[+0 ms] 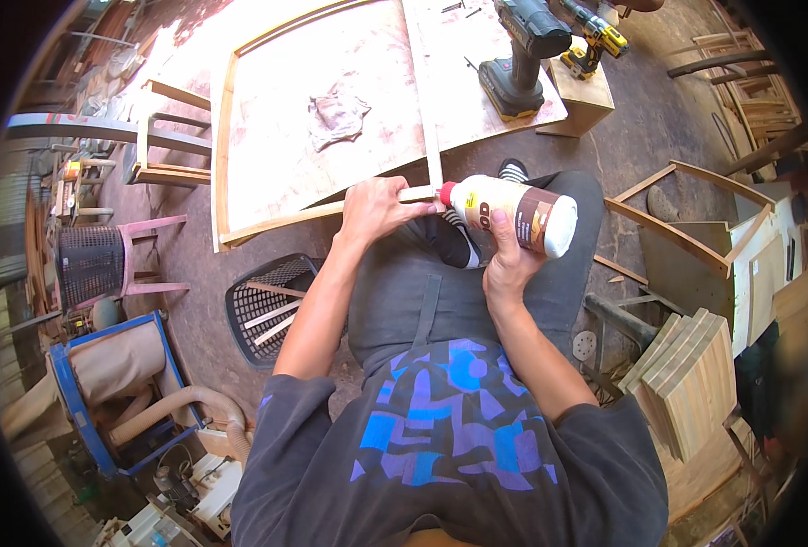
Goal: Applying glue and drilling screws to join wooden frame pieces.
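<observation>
My right hand (511, 260) is wrapped round a glue bottle (518, 208), cream and brown with a white base, tipped on its side. Its red nozzle (446, 192) points left and meets the near right corner of a thin wooden frame (225, 150). At that corner my left hand (377, 208) pinches the near rail, fingers closed round the wood. Most of the frame rests on a pale, stained board (285, 82), its corner overhanging my lap. Whether any glue is coming out cannot be made out. A crumpled rag (338, 118) lies inside the frame.
A grey cordless drill (523, 59) stands on the board's right, with a yellow drill (594, 41) on a wooden box beyond. Left of my legs is a black basket (272, 310) with wood strips. A stack of wooden boards (687, 383) sits at right; a blue-framed machine (117, 392) at left.
</observation>
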`<state>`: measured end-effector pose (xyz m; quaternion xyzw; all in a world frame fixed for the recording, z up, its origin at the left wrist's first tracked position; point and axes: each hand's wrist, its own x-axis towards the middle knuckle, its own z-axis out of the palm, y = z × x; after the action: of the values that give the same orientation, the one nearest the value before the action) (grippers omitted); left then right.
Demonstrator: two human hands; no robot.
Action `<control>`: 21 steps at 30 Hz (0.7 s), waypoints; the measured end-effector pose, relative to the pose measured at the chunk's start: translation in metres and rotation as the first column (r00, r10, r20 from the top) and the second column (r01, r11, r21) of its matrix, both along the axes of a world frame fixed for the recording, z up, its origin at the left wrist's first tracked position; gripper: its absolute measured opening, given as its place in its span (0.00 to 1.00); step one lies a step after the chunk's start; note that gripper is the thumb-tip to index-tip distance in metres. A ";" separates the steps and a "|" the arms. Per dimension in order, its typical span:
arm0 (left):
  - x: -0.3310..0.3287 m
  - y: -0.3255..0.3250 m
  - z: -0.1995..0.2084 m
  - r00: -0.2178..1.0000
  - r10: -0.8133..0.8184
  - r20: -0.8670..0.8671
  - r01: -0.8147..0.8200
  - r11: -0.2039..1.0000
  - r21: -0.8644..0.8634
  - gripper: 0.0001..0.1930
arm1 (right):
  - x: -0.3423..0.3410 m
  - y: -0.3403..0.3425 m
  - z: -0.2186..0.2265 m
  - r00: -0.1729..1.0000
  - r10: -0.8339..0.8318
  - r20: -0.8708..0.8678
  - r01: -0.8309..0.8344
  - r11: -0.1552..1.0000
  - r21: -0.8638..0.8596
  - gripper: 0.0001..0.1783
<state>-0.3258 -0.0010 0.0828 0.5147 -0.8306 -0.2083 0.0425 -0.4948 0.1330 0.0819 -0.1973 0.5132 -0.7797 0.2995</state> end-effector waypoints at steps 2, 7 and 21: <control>0.000 0.000 0.001 1.000 0.000 0.002 0.000 1.000 0.005 0.38 | 0.003 0.001 0.003 1.000 0.002 0.015 -0.002 1.000 0.000 0.27; -0.001 0.001 0.002 1.000 -0.001 0.024 0.001 1.000 0.001 0.38 | 0.011 0.004 0.013 1.000 -0.011 -0.005 0.011 1.000 -0.007 0.28; 0.000 0.001 -0.002 1.000 -0.002 -0.002 0.002 1.000 -0.001 0.36 | 0.004 -0.002 0.004 0.998 -0.031 0.053 0.034 0.998 -0.050 0.29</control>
<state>-0.3258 -0.0001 0.0808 0.5136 -0.8312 -0.2083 0.0437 -0.4903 0.1306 0.0860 -0.1758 0.4885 -0.8021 0.2951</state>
